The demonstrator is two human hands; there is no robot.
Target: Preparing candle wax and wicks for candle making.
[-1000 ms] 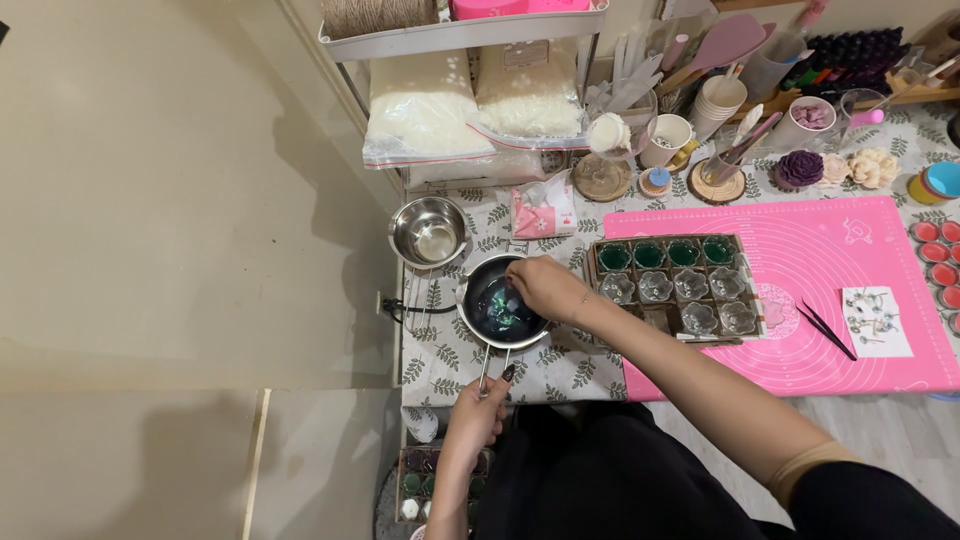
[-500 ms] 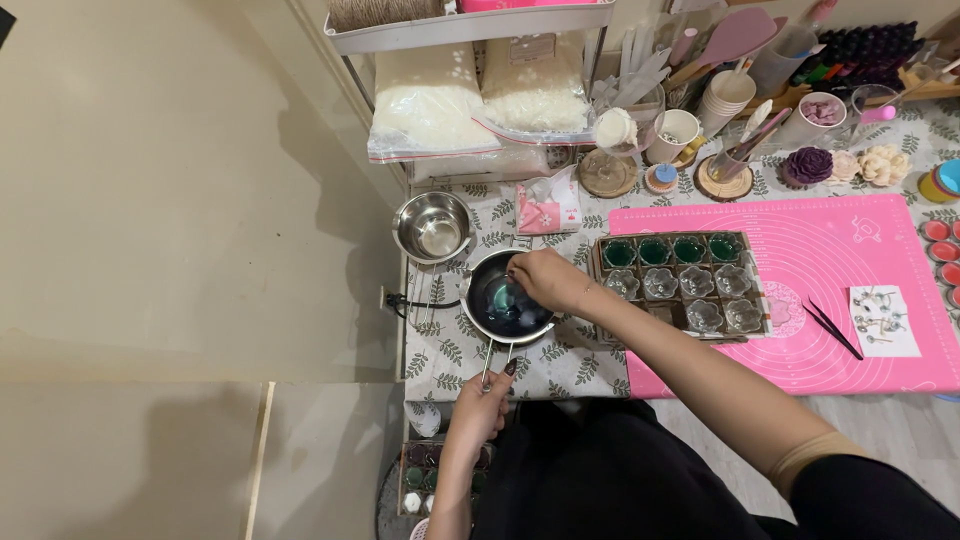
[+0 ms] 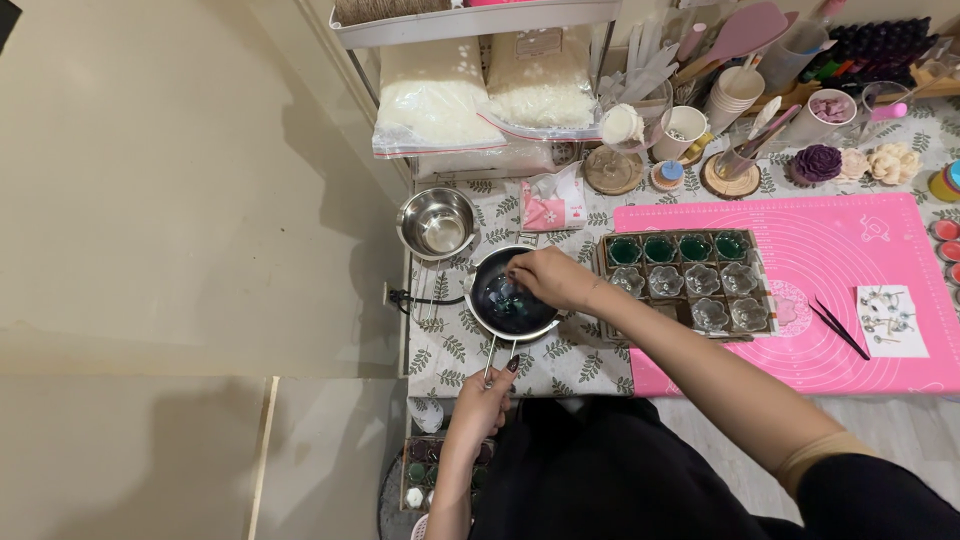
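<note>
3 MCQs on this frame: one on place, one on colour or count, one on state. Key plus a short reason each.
1. Where is the empty steel bowl?
A. on the pink mat
B. behind the dark pot, by the table's left edge
C. inside the mould tray

2. How many cells in the mould tray hold green liquid?
A. two
B. four
C. nine

3. What is the left hand doing?
A. gripping the pot's wire handle
B. resting flat on the mat
C. holding tweezers

Key: B, it sits just beyond the dark pot; B, the back row shows four green cells; A, its fingers close on the handle while the right hand reaches into the pot.
</note>
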